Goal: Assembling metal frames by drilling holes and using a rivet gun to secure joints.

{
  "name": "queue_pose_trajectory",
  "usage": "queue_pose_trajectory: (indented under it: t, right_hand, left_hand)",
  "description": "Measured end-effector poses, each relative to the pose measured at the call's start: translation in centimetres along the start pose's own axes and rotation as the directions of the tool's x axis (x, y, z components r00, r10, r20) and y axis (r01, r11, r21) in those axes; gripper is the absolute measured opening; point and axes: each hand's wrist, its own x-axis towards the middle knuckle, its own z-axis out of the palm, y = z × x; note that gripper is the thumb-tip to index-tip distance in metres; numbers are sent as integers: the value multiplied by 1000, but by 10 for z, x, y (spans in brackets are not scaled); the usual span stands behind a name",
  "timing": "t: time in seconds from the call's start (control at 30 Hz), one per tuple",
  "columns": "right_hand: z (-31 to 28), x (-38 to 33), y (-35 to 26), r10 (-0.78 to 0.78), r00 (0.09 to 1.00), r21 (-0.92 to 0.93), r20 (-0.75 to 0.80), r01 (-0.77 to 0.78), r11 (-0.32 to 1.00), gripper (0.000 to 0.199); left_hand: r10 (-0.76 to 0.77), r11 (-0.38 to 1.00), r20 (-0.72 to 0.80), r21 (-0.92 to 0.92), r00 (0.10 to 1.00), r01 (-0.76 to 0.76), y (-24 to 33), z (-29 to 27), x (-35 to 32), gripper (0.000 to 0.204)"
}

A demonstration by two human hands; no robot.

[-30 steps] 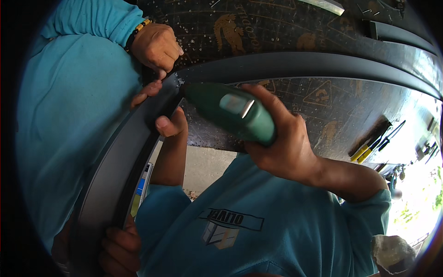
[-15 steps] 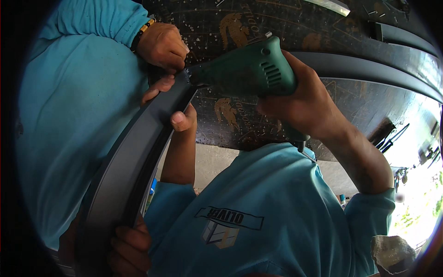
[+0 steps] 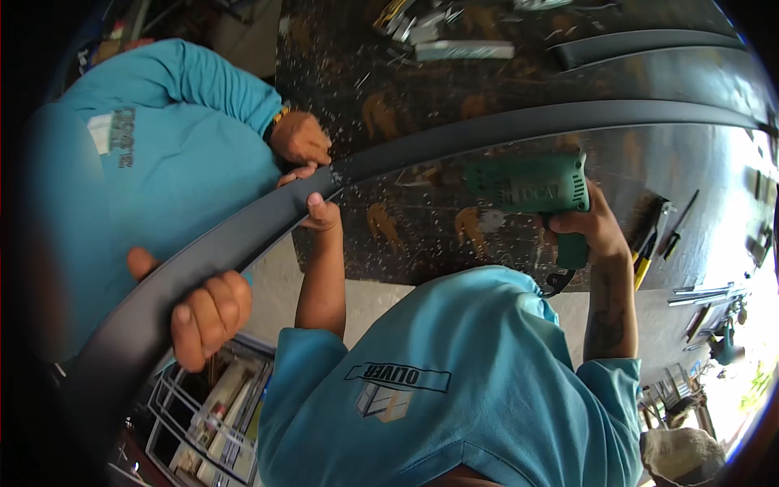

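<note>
A long dark grey curved strip [image 3: 503, 128] runs from the lower left up and across the black worktop [image 3: 422, 235]. My left hand [image 3: 321, 213] grips its lower edge near the bend. My right hand [image 3: 591, 226] holds a green power drill [image 3: 531, 185] by its handle, level above the worktop and below the strip, its nose pointing left and clear of the strip. A co-worker in a teal long-sleeved shirt stands at the left. One of their hands [image 3: 300, 138] rests on the strip just above my left hand, and another hand [image 3: 209, 312] clasps the strip lower down.
Metal shavings speckle the worktop. Short metal profiles [image 3: 464, 50] lie at its far edge and a second dark strip [image 3: 641, 40] lies behind the first. Pliers and pens [image 3: 653, 239] sit at the right. A wire rack with boxes [image 3: 215, 410] stands below left.
The drill has swung away from the strip near my left hand, moving right and down. My left hand and the co-worker's hands stay on the strip.
</note>
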Motion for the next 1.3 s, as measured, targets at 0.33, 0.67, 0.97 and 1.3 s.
queue_pose_trajectory:
  t: [0.33,0.67,0.97,1.3]
  right_hand:
    - [-116,-56,129,65,992,219,-105,-40,975,45]
    - [-153,-87,133,-514,652,-597,-557,117,794,41]
    - [-172,-114,190,-613,176,-620,-771,-427,658,53]
    - [-171,-94,202,-634,-28,-549,-773,-473,689,42]
  left_hand:
    - [-200,973,-4,-121,980,198,27,11,-10,50]
    - [-374,926,89,90,923,367,120,93,-100,37]
    - [-121,990,538,-2,835,144,74,264,56,22]
    - [65,889,690,288,721,-356,84,410,77,37]
